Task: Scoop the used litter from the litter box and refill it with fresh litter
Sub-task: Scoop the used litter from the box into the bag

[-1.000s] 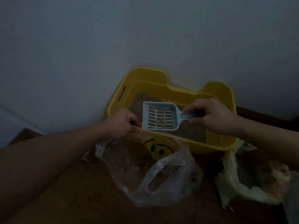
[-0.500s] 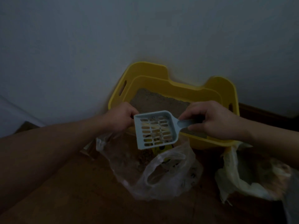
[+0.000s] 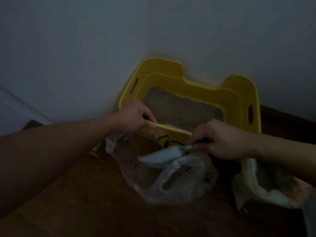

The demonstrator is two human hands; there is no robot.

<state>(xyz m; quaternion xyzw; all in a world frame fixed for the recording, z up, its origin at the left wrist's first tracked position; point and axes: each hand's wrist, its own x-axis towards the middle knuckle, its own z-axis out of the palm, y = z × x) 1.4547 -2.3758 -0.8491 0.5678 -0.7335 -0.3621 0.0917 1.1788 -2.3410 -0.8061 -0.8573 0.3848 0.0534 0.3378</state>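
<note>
- The yellow plastic litter box (image 3: pixel 239 103) sits on the brown wooden floor (image 3: pixel 85 194) against the pale wall (image 3: pixel 102 48), with grey granular litter (image 3: pixel 179 110) still covering its base.
- The right hand (image 3: pixel 220 139) has its grip closed around the handle of the pale blue slotted plastic scoop (image 3: pixel 162 155), which is tipped down into the mouth of the clear thin plastic bag (image 3: pixel 171 182) lying on the floor just in front of the box's near wall.
- The left hand (image 3: pixel 135 117) pinches the bag's upper edge against the near rim of the box, grip closed on the film, so the mouth is held wide.
- The scoop is blurred, so whether any clumps remain in it cannot be told.
- The scoop looks light and stiff; its narrow handle end is the sensible place to hold, leaving the slotted blade free to sift.
- The bag is limp and slippery, likely to collapse or slide if its rim is released, and would sag as waste gathers.
- A second crumpled pale plastic bag (image 3: pixel 266 187) rests near the box's right corner; its contents are unclear.
</note>
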